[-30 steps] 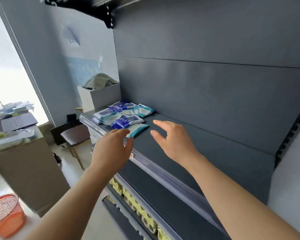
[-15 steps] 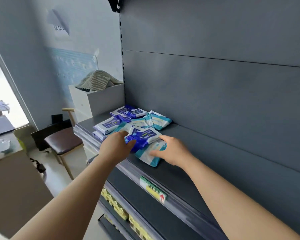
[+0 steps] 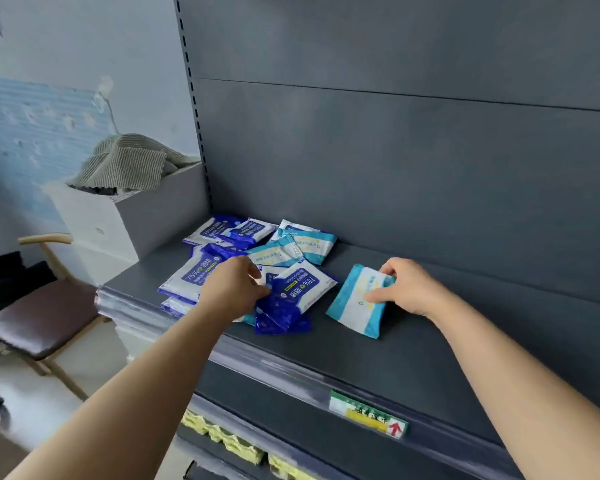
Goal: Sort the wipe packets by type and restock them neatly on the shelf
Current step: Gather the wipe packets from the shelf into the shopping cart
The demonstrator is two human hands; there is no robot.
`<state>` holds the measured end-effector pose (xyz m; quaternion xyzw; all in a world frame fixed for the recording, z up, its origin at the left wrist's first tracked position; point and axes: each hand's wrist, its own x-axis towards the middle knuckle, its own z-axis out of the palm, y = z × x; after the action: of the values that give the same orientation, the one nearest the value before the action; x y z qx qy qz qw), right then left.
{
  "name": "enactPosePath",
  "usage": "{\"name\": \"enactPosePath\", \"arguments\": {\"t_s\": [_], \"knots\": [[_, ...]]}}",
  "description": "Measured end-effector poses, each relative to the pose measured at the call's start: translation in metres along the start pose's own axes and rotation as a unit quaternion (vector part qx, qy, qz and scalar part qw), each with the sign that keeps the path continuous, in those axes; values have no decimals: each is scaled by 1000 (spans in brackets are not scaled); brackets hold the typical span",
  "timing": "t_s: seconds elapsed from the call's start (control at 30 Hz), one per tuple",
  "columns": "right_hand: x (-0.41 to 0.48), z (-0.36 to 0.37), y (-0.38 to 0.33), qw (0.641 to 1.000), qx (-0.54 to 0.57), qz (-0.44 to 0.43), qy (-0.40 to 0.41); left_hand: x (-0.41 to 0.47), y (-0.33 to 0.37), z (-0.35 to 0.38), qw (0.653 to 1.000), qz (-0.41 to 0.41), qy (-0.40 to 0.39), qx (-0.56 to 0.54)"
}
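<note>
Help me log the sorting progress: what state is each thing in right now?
left hand: grips the dark blue packet's edge.
right hand: pinches the teal packet.
dark blue packet: on top of the pile, held.
teal packet: apart from the pile, to its right.
pile: blue and teal packets mixed, overlapping.
shelf: holds the pile at its left end.
cloth: draped over the white box.

1 chair (brown seat) near white box holding cloth.
</note>
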<state>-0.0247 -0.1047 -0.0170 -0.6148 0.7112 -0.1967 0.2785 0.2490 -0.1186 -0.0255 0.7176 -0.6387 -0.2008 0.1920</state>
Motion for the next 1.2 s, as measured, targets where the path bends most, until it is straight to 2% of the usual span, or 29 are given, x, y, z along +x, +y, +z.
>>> {"name": "enactPosePath", "arguments": {"t_s": [0.13, 0.23, 0.3, 0.4, 0.53, 0.67, 0.8, 0.9, 1.0, 1.1, 1.2], "knots": [[-2, -2, -10, 990, 126, -10, 64, 9, -9, -11, 997, 39, -27, -54], [-1, 16, -32, 972, 227, -14, 62, 14, -15, -15, 994, 57, -44, -87], [-1, 38, -46, 979, 198, -6, 46, 15, -20, -17, 994, 64, -31, -88], [-2, 67, -65, 988, 151, 22, 29, 16, -29, -23, 998, 65, -5, -16], [3, 78, -74, 984, 170, 39, 29, 25, -31, -28, 992, 26, -50, -113], [9, 77, -72, 988, 140, 57, 15, 31, -28, -23, 949, -47, -135, -282], [20, 72, -66, 983, 163, 62, -50, 28, -22, -18, 897, -31, -194, -397], [28, 69, -60, 972, 216, 53, -70, 28, -17, -16, 881, 2, -204, -427], [30, 61, -58, 965, 252, 38, -59, 38, -11, -12, 897, 51, -188, -398], [36, 54, -60, 956, 295, 14, -5, 50, 0, -13, 933, 114, -113, -321], [55, 50, -68, 956, 288, 9, 51, 65, 13, -15, 970, 143, -53, -187]]}}
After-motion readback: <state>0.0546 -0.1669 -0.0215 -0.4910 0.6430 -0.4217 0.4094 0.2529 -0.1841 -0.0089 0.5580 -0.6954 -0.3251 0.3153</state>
